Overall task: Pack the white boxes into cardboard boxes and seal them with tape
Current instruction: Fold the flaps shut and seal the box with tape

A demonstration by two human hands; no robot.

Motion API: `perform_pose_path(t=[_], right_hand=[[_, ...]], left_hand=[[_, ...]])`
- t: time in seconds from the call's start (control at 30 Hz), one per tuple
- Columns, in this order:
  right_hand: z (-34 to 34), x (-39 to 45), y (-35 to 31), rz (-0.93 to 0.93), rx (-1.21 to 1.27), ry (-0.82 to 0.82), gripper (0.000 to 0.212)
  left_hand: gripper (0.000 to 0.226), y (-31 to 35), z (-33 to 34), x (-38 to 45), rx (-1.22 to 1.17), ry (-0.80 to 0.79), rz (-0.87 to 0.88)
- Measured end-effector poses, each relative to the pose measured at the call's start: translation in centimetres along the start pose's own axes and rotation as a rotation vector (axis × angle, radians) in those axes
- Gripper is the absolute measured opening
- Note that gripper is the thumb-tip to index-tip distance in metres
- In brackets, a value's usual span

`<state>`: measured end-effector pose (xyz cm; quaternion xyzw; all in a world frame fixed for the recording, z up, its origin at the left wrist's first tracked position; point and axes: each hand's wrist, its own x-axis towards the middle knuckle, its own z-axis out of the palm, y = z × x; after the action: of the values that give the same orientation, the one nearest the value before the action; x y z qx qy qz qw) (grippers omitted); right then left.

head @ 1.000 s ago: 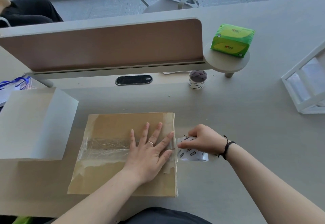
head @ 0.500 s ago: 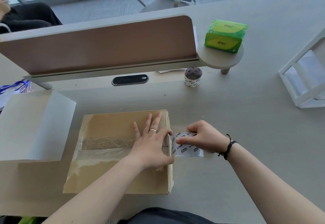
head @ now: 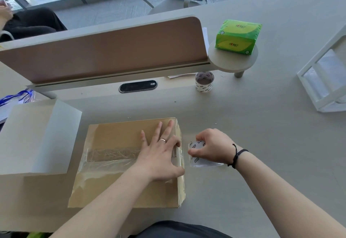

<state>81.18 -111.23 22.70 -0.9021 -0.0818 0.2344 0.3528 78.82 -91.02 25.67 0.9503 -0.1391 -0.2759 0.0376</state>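
The cardboard box (head: 129, 161) lies closed and flat on the desk (head: 252, 125), and everything else is placed here relative to it. A strip of clear tape (head: 112, 156) is already laid across its top seam, so the sealing of this box is judged nearly finished; what seems left is to bring the strip down over the right edge, part it from the roll and press it flat. The left hand (head: 161, 155) is spread open, palm down, on the right part of the lid, with the fingers splayed and nothing grasped. Just beside the box's right edge, the tape roll (head: 198, 158) is gripped in the right hand (head: 211, 146), fingers curled round it; whether the strip is cut cannot be told. A white box (head: 35, 136) stands just left of the cardboard box, not yet packed. A second tape roll (head: 204, 82) sits beyond the box, near the divider panel (head: 104, 50). To the right of the box the desk is bare, which leaves room for pulling tape; on the left, little room is left by the white box.
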Motion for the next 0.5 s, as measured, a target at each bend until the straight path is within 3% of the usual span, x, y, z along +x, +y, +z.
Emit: perform_pose_path(t=[0.5], right_hand=[[3.1,1.4,1.6,0.101,0.073,-0.053,0.056]], left_hand=[[0.066,0.2,-0.2,0.1,0.018,-0.032,-0.005]])
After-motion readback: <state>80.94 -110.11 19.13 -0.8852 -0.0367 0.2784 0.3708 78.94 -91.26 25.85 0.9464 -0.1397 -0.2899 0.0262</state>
